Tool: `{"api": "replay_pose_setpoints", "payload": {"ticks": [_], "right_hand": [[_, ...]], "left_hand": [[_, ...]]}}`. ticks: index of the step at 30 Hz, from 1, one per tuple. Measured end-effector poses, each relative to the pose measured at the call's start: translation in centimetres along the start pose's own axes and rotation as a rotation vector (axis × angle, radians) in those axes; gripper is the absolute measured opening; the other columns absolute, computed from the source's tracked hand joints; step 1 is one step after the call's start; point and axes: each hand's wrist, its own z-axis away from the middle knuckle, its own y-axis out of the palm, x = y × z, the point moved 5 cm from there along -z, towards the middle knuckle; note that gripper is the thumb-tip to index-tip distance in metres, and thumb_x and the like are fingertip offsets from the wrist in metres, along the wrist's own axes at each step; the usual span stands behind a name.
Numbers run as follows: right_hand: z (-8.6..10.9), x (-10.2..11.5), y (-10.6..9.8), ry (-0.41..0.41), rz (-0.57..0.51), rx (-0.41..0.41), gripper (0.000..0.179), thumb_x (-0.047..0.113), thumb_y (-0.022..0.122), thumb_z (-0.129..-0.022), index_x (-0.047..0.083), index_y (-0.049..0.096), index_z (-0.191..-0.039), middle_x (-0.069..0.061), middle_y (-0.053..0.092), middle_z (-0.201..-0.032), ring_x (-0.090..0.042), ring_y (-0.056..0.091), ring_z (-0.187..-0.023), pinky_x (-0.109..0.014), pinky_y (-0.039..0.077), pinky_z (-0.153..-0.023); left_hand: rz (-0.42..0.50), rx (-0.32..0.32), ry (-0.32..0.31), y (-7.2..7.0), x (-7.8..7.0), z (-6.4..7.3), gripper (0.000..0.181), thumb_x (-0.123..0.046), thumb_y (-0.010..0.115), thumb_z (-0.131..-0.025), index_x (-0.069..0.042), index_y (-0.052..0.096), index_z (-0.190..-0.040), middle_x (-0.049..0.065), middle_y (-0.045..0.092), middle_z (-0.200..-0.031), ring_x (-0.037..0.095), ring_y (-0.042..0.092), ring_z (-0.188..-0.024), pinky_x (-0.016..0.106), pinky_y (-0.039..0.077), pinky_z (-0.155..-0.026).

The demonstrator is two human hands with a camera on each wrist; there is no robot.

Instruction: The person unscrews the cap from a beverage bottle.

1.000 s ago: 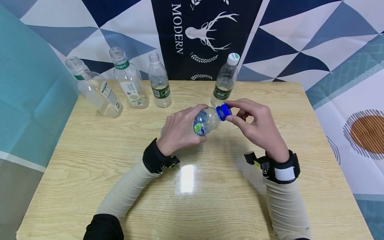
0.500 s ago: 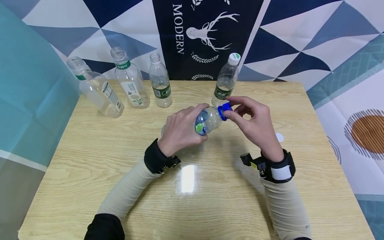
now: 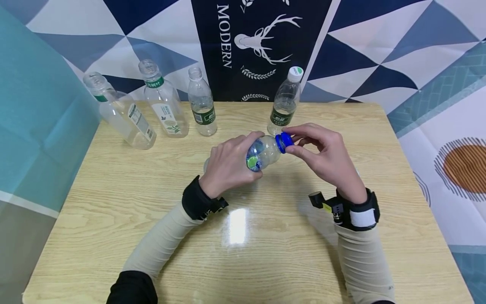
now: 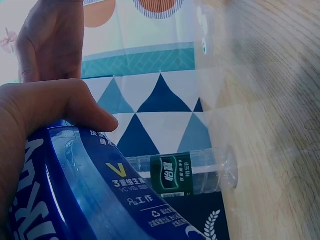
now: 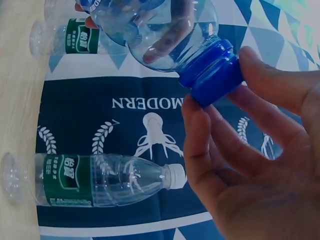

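Note:
My left hand (image 3: 231, 162) wraps round a clear plastic bottle (image 3: 268, 151) with a blue label, held tilted with its neck toward the right. In the left wrist view the blue label (image 4: 100, 185) fills the lower left, below the curled thumb. On the bottle's neck sits a blue cap (image 3: 284, 142). My right hand (image 3: 326, 156) pinches this cap between thumb and fingers. The right wrist view shows the thumb on one side of the cap (image 5: 217, 80) and the fingertips on the other. Behind the hands stands a bottle with a white cap (image 3: 287, 99).
Along the table's back left stand uncapped bottles: a small one with a green label (image 3: 203, 103), a larger square one (image 3: 165, 105) and a leaning-looking one (image 3: 125, 116). The wooden table (image 3: 182, 261) meets a patterned backdrop (image 3: 159, 25) at its far edge.
My right hand turned inward on the blue cap, then swung back outward to about its earlier pose. The left hand and bottle stay nearly still.

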Motion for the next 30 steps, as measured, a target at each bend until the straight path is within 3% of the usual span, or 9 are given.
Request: {"api": "replay_pose_setpoints", "payload": {"ticks": [7,11,15,19,22,25,30], "right_hand": [[-0.4,2.6,0.0,-0.104,-0.066,0.030,0.034,-0.023,0.064,-0.073,-0.013,0.063,-0.105,-0.018,0.062,-0.114,-0.024,0.057,-0.106,-0.036,0.048,-0.083],[-0.1,2.4,-1.1,-0.102,-0.094,0.001,0.036,-0.027,0.064,-0.070,-0.016,0.062,-0.105,-0.022,0.061,-0.111,-0.025,0.057,-0.102,-0.031,0.049,-0.080],[0.8,1.4,-3.0,-0.072,-0.058,-0.059,0.041,-0.027,0.064,-0.069,-0.015,0.062,-0.108,-0.023,0.061,-0.108,-0.024,0.057,-0.095,-0.028,0.049,-0.077],[2.7,-1.3,-5.3,0.011,0.076,-0.125,0.045,-0.021,0.069,-0.069,-0.009,0.064,-0.113,-0.019,0.061,-0.108,-0.020,0.057,-0.094,-0.024,0.048,-0.077],[4.6,-4.8,-7.3,0.102,0.242,-0.176,0.046,-0.012,0.074,-0.070,0.000,0.067,-0.114,-0.011,0.062,-0.107,-0.013,0.056,-0.095,-0.017,0.046,-0.075],[6.4,-8.3,-9.0,0.211,0.443,-0.185,0.042,-0.002,0.076,-0.073,0.004,0.068,-0.113,-0.009,0.062,-0.106,-0.015,0.056,-0.093,-0.011,0.041,-0.071],[8.1,-12.8,-10.2,0.387,0.675,-0.061,0.037,0.012,0.074,-0.078,0.001,0.066,-0.113,-0.020,0.061,-0.104,-0.034,0.057,-0.088,-0.036,0.046,-0.067]], "left_hand": [[0.024,-0.005,-0.005,-0.2,0.1,0.0,0.086,-0.051,0.077,-0.053,-0.024,0.052,-0.131,-0.004,0.063,-0.093,0.010,0.054,-0.069,0.028,0.043,-0.048],[0.037,-0.012,-0.004,-0.2,0.0,0.0,0.087,-0.051,0.077,-0.053,-0.023,0.052,-0.131,-0.003,0.063,-0.093,0.010,0.054,-0.069,0.028,0.043,-0.047],[0.036,-0.025,-0.003,-0.4,0.0,-0.1,0.088,-0.051,0.078,-0.052,-0.022,0.052,-0.131,-0.003,0.063,-0.093,0.010,0.053,-0.068,0.028,0.042,-0.047],[0.029,-0.029,-0.006,-0.6,0.1,-0.2,0.089,-0.052,0.078,-0.051,-0.022,0.052,-0.131,-0.003,0.063,-0.095,0.010,0.054,-0.069,0.028,0.042,-0.048],[0.029,-0.024,-0.006,-0.6,0.1,-0.3,0.088,-0.052,0.078,-0.052,-0.023,0.052,-0.131,-0.003,0.063,-0.095,0.010,0.053,-0.070,0.028,0.042,-0.047],[0.032,-0.015,-0.010,-0.4,0.1,-0.2,0.087,-0.051,0.077,-0.053,-0.023,0.051,-0.131,-0.003,0.063,-0.096,0.010,0.053,-0.070,0.029,0.042,-0.046],[0.040,-0.013,-0.019,-0.1,0.0,-0.1,0.087,-0.051,0.078,-0.052,-0.024,0.051,-0.131,-0.003,0.063,-0.095,0.011,0.053,-0.069,0.029,0.042,-0.045]]}}
